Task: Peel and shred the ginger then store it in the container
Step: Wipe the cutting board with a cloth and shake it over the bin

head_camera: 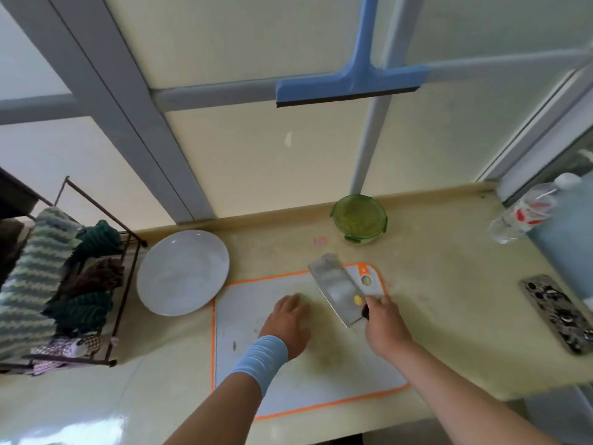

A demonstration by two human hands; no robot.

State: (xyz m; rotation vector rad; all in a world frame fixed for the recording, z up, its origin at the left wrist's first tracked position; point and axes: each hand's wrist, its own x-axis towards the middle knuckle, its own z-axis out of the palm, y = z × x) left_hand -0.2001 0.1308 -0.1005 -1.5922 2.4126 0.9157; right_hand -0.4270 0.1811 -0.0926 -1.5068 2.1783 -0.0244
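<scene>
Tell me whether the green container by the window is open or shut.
Shut: the green lid covers the whole container, clip tabs at its sides.

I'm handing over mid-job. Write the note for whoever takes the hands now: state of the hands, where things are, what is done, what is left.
Left hand: palm down on the cutting board, left of the blade; anything under it is hidden.
Right hand: grips the cleaver by its handle, blade over the board's far right corner.
Container: closed, at the back of the counter behind the board. White plate is left of the board.
Ginger: not clearly visible; no shreds show on the board.
Done: peeling cannot be confirmed.
Left: shred, open the container, store.
</scene>
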